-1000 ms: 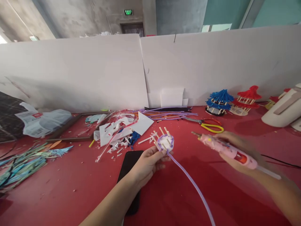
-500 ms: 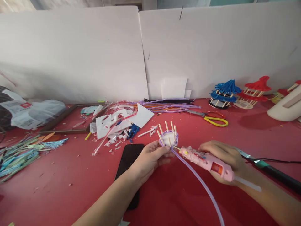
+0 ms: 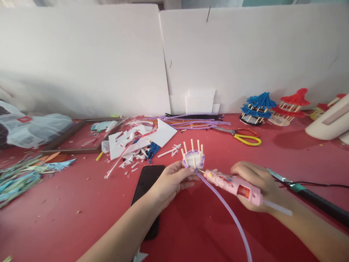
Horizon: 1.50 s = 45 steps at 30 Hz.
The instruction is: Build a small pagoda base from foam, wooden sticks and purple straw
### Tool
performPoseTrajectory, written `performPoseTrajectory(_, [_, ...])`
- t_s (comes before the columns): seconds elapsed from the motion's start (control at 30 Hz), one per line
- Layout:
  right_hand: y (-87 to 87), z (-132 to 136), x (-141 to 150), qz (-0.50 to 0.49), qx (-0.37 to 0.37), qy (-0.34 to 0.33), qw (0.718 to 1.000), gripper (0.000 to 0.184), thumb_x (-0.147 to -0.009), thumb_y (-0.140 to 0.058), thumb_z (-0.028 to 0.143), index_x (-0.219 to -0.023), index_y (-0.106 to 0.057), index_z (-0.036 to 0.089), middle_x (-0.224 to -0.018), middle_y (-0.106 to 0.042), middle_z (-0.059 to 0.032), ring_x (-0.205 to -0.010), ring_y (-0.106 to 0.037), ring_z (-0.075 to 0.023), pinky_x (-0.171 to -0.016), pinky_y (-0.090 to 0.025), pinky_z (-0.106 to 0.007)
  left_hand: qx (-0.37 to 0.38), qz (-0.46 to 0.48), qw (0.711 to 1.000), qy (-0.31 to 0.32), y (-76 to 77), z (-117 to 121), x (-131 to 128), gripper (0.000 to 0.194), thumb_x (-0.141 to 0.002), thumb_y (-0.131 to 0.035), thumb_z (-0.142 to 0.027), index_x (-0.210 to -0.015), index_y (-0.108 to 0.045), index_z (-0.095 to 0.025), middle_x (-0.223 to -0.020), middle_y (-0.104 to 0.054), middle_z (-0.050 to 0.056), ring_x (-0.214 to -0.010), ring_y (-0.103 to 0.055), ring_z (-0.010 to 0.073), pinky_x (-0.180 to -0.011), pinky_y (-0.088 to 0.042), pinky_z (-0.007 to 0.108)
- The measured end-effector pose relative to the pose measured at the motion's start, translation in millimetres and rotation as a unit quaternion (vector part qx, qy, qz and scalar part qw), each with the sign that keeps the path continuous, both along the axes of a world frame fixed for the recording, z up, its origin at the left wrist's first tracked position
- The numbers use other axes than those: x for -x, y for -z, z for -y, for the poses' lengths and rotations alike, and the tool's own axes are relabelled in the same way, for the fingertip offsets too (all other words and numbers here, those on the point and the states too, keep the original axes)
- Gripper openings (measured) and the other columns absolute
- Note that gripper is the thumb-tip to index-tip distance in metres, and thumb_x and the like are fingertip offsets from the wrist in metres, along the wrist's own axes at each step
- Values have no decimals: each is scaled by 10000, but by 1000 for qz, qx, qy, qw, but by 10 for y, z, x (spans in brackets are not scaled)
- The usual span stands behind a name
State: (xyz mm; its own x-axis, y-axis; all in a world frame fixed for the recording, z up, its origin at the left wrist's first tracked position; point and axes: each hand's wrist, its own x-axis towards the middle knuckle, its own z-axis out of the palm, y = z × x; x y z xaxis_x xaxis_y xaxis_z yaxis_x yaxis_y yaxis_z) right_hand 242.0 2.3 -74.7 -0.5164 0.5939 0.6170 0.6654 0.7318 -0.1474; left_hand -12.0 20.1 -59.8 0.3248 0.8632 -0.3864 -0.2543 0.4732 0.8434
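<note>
My left hand (image 3: 174,181) is closed on the near-left edge of a small round white base (image 3: 187,158) ringed with several short wooden sticks standing upright. Purple pipe cleaner (image 3: 227,207) winds around the rim of the base, and its long loose end curves down toward me over the table. In my right hand (image 3: 252,182) is a pink hot glue gun (image 3: 231,183), a clear glue stick poking out of its back. The gun's metal nozzle is at the near-right rim of the base, by the pipe cleaner; whether it touches I cannot tell.
A black phone (image 3: 148,182) lies beside my left forearm. Paper scraps (image 3: 136,142) and purple stems (image 3: 196,122) lie behind. Scissors (image 3: 247,139), a blue-roofed model (image 3: 258,108) and a red-roofed model (image 3: 291,105) stand back right. A black-handled cutter (image 3: 313,198) lies beyond my right wrist.
My right hand has brought the glue gun leftward, from apart to the rim of the base. My left hand has tilted the base so the sticks point up. The view has dipped.
</note>
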Motion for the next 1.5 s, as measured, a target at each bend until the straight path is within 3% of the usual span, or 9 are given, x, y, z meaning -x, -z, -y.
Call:
performPoseTrajectory(0.63, [-52,1,-24,3,-24,23,999,189,-682,-487,64,-721,-383,216,-636,-418,4,-575,-389,-149,-517,-328,-270,-7,-4,1000,2,6,8,5,221,-745,-748,-222,-930,-653,-144,-828,-694,27,-710,-664,96,-649,-560,188])
performPoseTrajectory(1.17, [-75,-15,-65,14,-51,49,997,204,-715,-489,100,-660,-350,240,-586,-405,14,-530,-409,-151,-492,-322,-271,17,5,1000,-8,-36,12,-3,253,-726,-767,-196,-953,-671,-138,-927,-724,75,-708,-658,101,-666,-558,203])
performPoseTrajectory(1.5, [-125,-3,-73,10,-64,78,995,213,-733,-483,100,-654,-339,236,-565,-398,27,-508,-397,-134,-472,-304,-253,-3,17,1000,5,-17,28,8,247,-666,-825,-254,-808,-657,-143,-781,-703,24,-682,-668,113,-680,-559,217])
